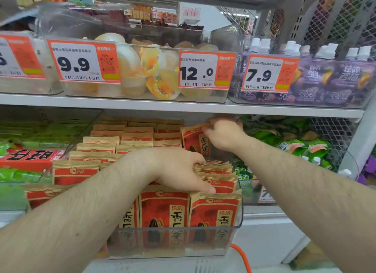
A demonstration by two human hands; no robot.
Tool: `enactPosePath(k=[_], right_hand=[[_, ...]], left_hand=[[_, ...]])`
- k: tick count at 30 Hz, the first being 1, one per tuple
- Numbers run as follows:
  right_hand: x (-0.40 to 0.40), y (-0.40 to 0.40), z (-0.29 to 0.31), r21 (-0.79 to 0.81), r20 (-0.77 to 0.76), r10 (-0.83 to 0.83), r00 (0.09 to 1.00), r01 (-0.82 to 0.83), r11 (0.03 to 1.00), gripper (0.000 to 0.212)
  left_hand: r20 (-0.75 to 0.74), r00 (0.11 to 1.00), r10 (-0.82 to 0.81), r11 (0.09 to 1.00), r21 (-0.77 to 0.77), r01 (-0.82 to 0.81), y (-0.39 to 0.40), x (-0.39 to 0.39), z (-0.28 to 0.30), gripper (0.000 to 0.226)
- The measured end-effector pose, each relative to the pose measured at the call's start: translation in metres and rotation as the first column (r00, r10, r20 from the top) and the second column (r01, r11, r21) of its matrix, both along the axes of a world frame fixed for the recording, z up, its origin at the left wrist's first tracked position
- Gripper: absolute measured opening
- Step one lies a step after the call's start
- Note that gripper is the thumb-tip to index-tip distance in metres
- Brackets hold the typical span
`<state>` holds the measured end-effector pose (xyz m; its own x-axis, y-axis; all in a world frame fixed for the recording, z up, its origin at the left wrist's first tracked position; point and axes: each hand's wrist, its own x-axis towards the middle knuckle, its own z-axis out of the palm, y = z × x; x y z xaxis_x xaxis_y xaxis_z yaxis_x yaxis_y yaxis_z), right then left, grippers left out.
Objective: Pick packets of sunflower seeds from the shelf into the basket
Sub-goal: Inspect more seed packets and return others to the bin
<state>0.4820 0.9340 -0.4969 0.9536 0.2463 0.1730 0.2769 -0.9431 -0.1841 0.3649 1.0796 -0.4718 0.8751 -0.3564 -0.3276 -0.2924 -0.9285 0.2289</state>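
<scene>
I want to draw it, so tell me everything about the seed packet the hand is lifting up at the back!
The lifted packet is red with a tan paper-like top edge, black characters on a tan strip, and a dark sunflower seed picture low down. It stands upright, raised above the other packets in the clear bin, just under the shelf above. The right hand pinches its top corner. Its lower part is hidden.

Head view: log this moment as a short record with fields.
place: shop shelf
right hand: pinches the top of a raised sunflower seed packet, lifted above the rows
left hand: rests among the packets in the clear bin, fingers on packet tops
upper shelf: jelly cups, purple pouches
price tags: 9.9, 12.0, 7.9
basket: not in view
</scene>
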Motion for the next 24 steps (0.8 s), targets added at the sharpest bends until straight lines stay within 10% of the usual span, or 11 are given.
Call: enactPosePath(k=[5, 11, 19, 24], right_hand=[[0.012, -0.003, 0.001, -0.289, -0.135, -0.119, 0.984, 0.075, 0.954, 0.039], [0.018, 0.01, 0.005, -0.028, 0.048, -0.107, 0.993, 0.108, 0.994, 0.027], [0.009, 0.006, 0.012, 0.427, -0.334, 0.122, 0.935, 0.035, 0.903, 0.046], [-0.009, -0.006, 0.023, 0.325, -0.472, 0.193, 0.86, -0.033, 0.945, 0.029]], left_hand=[[0.021, 0.999, -0.027, 0.998, 0.049, 0.026, -0.001, 0.0, 0.004, 0.08], [0.019, 0.999, -0.04, 0.997, 0.065, 0.038, 0.0, 0.003, 0.004, 0.081], [0.038, 0.999, -0.026, 0.999, 0.037, 0.025, 0.001, 0.002, 0.001, 0.081], [0.018, 1.0, -0.014, 0.997, 0.079, 0.013, -0.001, 0.001, 0.005, 0.085]])
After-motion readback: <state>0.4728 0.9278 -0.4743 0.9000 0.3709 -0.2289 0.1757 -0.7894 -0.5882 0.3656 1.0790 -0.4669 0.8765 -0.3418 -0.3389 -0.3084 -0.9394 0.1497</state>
